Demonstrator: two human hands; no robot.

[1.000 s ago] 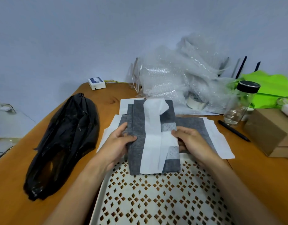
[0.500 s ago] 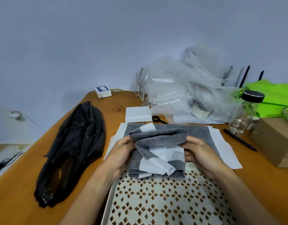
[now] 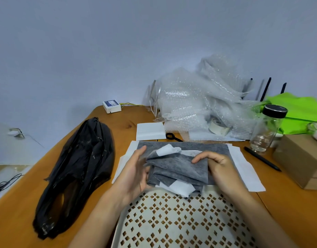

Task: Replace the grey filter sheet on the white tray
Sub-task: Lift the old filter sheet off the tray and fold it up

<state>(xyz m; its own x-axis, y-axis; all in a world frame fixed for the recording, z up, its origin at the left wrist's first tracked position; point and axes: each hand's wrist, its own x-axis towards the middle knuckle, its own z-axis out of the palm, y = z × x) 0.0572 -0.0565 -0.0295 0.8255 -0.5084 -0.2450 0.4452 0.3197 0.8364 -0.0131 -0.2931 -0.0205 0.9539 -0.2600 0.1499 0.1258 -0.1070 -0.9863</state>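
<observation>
Right hand (image 3: 221,168) gripped the crumpled grey filter sheet (image 3: 177,170) over the white tray (image 3: 173,221) — left hand (image 3: 136,174) spread, blurred; wooden table (image 3: 20,217), pale wall (image 3: 100,51), tray cut off below.

Left hand (image 3: 134,174), right hand (image 3: 220,169): 2. Crumpled grey sheet (image 3: 179,169), flat grey sheet (image 3: 213,149): probably 2. Tray (image 3: 118,228), black bag (image 3: 79,172), jar (image 3: 266,129), pen (image 3: 262,159): 1 each.

tape roll (image 3: 218,126): "MADE" printed inside the core, rest is hidden | small white box (image 3: 111,106): blue label, way too blurry to read
</observation>
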